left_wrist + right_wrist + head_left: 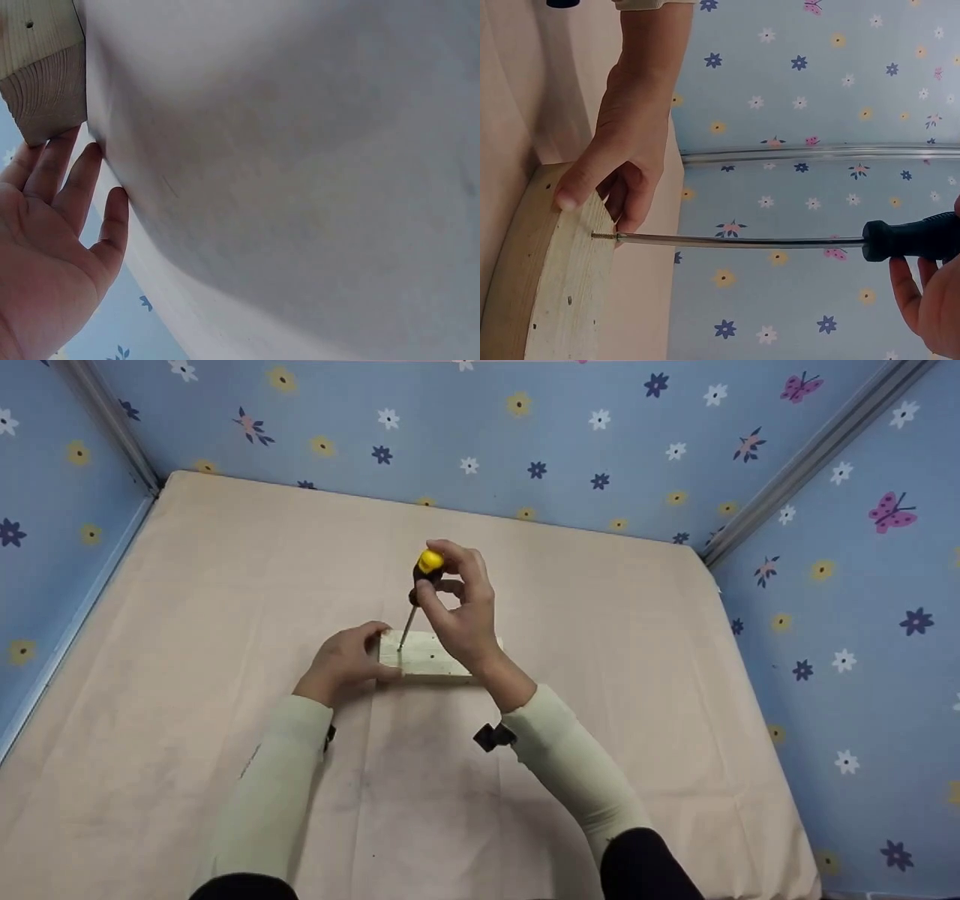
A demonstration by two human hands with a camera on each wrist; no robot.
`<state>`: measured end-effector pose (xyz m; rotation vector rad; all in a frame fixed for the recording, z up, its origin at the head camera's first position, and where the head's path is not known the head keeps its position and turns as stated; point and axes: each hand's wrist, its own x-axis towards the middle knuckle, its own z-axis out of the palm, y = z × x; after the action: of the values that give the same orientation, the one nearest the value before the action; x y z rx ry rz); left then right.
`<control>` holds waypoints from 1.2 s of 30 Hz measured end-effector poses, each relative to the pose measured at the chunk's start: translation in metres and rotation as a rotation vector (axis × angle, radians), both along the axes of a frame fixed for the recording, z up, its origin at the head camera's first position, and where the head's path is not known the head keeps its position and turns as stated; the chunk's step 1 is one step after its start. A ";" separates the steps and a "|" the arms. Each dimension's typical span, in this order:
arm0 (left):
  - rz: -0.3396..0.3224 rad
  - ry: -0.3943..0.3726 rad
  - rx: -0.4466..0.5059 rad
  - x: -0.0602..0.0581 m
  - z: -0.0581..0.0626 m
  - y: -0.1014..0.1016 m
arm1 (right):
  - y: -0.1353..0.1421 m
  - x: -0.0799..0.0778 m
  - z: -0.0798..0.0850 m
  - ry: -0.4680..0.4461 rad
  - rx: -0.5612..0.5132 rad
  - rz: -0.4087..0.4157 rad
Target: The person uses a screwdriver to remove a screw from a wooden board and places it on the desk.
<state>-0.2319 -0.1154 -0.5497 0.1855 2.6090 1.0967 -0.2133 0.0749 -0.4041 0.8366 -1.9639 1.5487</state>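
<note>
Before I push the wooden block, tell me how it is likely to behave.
The wooden block is probably stiff and not fragile: its end shows solid grain in the left wrist view. It seems unlikely to roll, given its flat faces and squared edges. It may drag a little rather than glide, since the cloth beneath looks matte and creased.

Room right of wooden block (426, 661); screwdriver (414, 598) obstructs its left end.
</note>
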 end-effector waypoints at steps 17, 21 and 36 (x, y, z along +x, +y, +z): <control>-0.005 0.006 0.006 -0.001 -0.001 -0.001 | 0.001 -0.003 -0.002 0.041 -0.021 -0.045; 0.000 -0.008 0.011 -0.001 0.000 0.000 | 0.001 -0.003 -0.004 0.057 -0.007 -0.011; 0.014 -0.004 0.005 0.000 -0.001 0.000 | 0.002 -0.003 -0.004 0.013 0.038 0.030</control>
<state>-0.2317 -0.1155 -0.5511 0.1663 2.6079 1.1065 -0.2163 0.0773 -0.4083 0.8928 -1.9861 1.5236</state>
